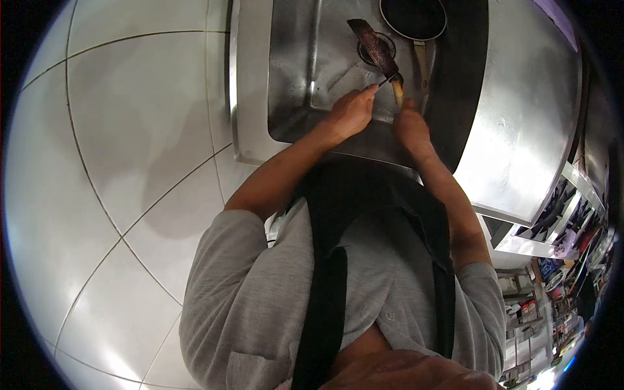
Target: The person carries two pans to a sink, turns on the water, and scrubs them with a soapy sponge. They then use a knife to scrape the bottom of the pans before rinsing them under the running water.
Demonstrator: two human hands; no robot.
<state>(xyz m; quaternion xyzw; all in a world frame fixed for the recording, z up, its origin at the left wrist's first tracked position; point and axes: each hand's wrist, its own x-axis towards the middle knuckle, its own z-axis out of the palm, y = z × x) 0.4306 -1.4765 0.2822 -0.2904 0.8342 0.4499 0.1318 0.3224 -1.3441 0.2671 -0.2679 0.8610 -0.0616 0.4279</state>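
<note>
Over the metal sink, my right hand (411, 128) is closed round the light handle of a dark, flat-bladed tool (374, 47). The blade is brown and black, and its far end points up and left above the drain. My left hand (354, 112) is closed to the left of the handle, pinching a thin object (386, 82) whose tip meets the tool where blade and handle join. What this thin object is cannot be made out.
A dark round pan (414, 17) with a long handle lies at the sink's upper right, near the drain (377, 49). The steel counter (520, 110) extends right of the sink (252, 84). White tiles (136, 123) cover the left side. Shelves with items stand lower right.
</note>
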